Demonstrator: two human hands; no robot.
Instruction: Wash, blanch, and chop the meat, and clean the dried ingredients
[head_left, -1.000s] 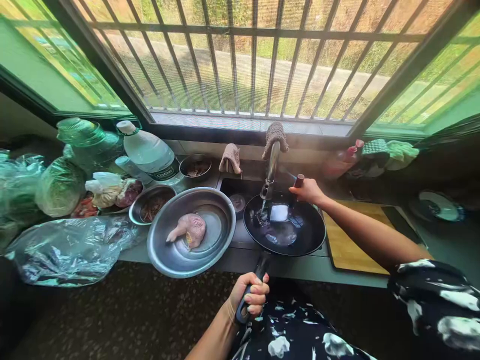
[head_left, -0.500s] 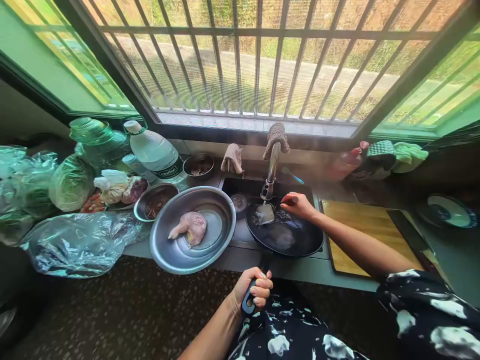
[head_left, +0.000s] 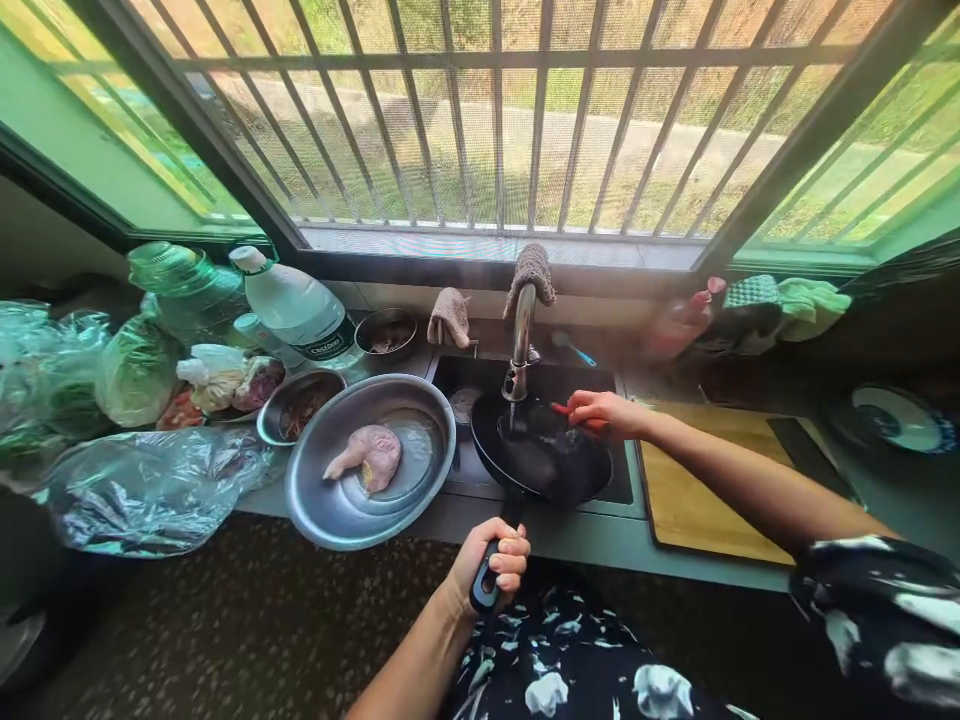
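Note:
My left hand (head_left: pixel 491 568) grips the dark handle of a black frying pan (head_left: pixel 541 453), which tilts over the sink (head_left: pixel 600 385) under the faucet (head_left: pixel 519 340). Water runs from the faucet into the pan. My right hand (head_left: pixel 600 414) is over the pan's far right rim, closed on a thin red-handled utensil (head_left: pixel 564 409) that reaches into the pan; its working end is hard to make out.
A steel basin (head_left: pixel 330 500) with a raw chicken piece (head_left: pixel 369 455) sits left of the sink. Bowls, a water bottle (head_left: pixel 296 308) and plastic bags (head_left: pixel 142 490) crowd the left counter. A wooden cutting board (head_left: pixel 697 490) lies to the right. A barred window is behind.
The pan has tilted and shifted left under the faucet. My right hand dropped from the pan's far edge down over its inside with the red-handled utensil. The left hand kept its grip.

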